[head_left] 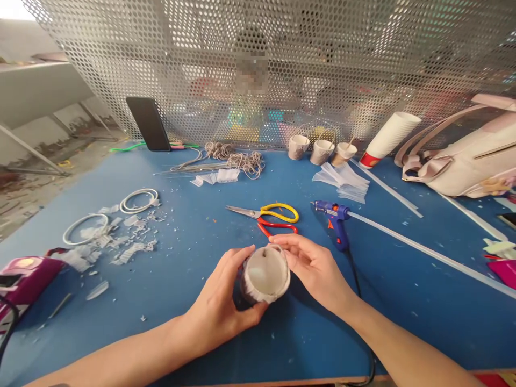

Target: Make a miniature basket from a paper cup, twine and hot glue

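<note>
A paper cup with a whitish-grey wrapped outside tilts its open mouth towards me, a small dark spot on its inner wall. Around its left side curls my left hand, thumb at the near rim. My right hand pinches the far right rim, where a thin strand of cord seems to run; the fingertips partly hide it. Just beyond the cup lie scissors with one yellow and one red handle. A blue glue gun, with a long glue stick in its back, rests right of them.
Three wrapped cups stand by the perforated metal screen. Stacked paper cups, a pink bag and clear plastic strips lie right. Cord, a phone, white rings and scraps are left.
</note>
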{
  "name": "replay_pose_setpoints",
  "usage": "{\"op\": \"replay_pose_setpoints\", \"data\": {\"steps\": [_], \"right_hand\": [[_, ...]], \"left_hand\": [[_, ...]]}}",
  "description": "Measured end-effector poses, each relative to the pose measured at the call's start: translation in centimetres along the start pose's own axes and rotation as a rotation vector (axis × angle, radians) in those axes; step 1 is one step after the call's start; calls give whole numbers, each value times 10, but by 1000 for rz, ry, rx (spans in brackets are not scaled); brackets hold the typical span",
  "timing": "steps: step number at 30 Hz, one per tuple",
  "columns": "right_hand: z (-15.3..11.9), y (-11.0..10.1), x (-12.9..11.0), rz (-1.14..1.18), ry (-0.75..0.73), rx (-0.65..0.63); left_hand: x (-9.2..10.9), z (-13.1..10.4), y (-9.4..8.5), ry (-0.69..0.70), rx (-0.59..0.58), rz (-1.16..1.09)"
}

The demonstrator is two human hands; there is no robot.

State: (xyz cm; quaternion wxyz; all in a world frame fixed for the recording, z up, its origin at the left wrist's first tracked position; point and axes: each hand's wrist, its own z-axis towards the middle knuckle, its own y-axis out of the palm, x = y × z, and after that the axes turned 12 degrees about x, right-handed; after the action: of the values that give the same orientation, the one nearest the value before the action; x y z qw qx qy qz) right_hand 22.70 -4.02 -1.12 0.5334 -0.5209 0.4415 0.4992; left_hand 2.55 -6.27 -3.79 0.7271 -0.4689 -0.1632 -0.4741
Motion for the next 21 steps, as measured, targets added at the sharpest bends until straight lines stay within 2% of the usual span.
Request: {"op": "replay_pose_setpoints", "data": {"steps": [3,5,9,12,18,21], "right_hand": [[-3,3,-2,-88,-1,-12],[-3,5,-2,-146,-37,-21],[1,6,-2,-211,-159,8],[6,4,-1,-240,-195,42],[13,5,4,-258,-295,51],[15,7,6,-243,-294,34]], "left_hand": [[-2,1,3,-98,94,27],[-4,1,4,-129,109,44],[-4,-1,2,-160,30,-23],[2,0,-2,-196,-21,-67],[6,9,-10,-260,-40,-55],[5,13,-12,-314,-61,-62]]}}
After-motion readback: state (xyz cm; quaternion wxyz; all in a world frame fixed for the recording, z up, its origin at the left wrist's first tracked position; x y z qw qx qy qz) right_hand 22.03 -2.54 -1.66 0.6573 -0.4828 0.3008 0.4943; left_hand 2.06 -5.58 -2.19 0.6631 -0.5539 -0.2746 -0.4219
